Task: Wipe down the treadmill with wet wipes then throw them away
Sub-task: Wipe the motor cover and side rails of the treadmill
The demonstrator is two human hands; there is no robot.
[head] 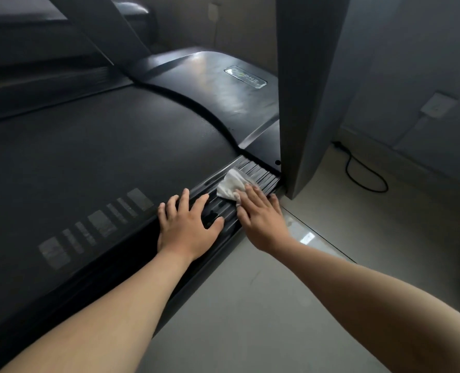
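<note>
Right hand (261, 218): lay flat, fingers straight, pressing the wipe onto the side rail.
Wipe (231, 185): white and crumpled, partly under the right fingertips, near the post.
Left hand (187, 224): spread wide, palm down, holding nothing, just beside the right hand.
Side rail (261, 172): black and ribbed, along the belt (89, 157).
Post (304, 90): grey, rising at the rail's far end.
Floor (250, 292): pale; a black cable (363, 177) lay near the wall.
</note>
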